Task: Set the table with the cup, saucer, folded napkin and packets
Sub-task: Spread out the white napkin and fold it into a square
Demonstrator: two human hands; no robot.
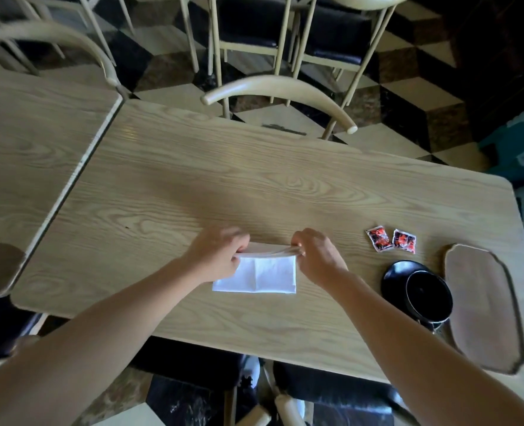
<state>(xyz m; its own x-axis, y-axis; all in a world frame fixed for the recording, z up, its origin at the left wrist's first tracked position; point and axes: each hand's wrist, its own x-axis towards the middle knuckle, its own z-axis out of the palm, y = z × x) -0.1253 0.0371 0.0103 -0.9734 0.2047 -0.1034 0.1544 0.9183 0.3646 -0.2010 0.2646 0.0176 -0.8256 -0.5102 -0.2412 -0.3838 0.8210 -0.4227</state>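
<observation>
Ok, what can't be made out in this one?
All head view.
Far edge of the napkin: motion-blurred, partly covered by the left hand and right hand pinching it; layers uncountable.
Print on the packets: too small.
Handle of the cup on the saucer: black on black, unclear.

- Napkin [263,275] lies on the table [223,179]; left hand [219,255] and right hand [314,256] pinch its far corners.
- Packets [404,240] lie side by side to its right.
- Saucer [396,278], bearing the cup [428,295], lies nearer than them.
- Tray [482,305] lies rightmost.
</observation>
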